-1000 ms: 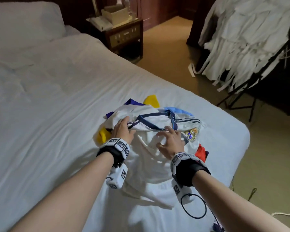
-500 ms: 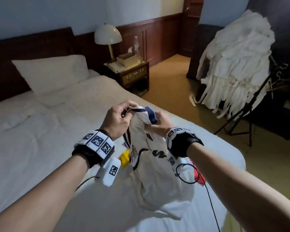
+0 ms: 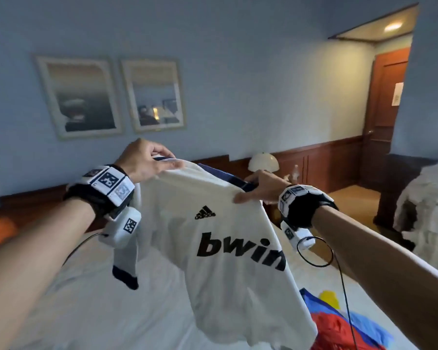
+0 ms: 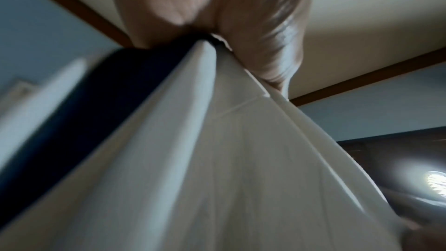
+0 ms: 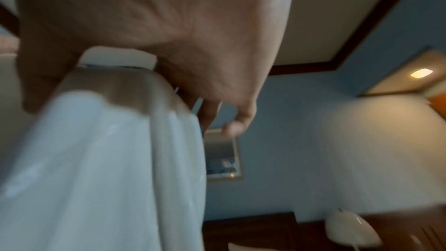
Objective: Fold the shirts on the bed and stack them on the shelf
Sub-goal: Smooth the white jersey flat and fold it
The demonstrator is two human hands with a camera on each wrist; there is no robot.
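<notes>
- Left hand (image 3: 142, 161) pinches the white shirt (image 3: 228, 251) at one shoulder.
- Right hand (image 3: 261, 189) grasps the other shoulder.
- Shirt hangs spread above the bed (image 3: 91, 311), coloured shirts (image 3: 339, 324) lying near right.

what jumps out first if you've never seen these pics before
The white jersey with black "bwin" lettering fills the middle of the head view, held up in the air above the bed by the left hand and the right hand, each pinching a shoulder. Next comes the bright heap of red, blue and yellow shirts lying on the bed at lower right.
</notes>
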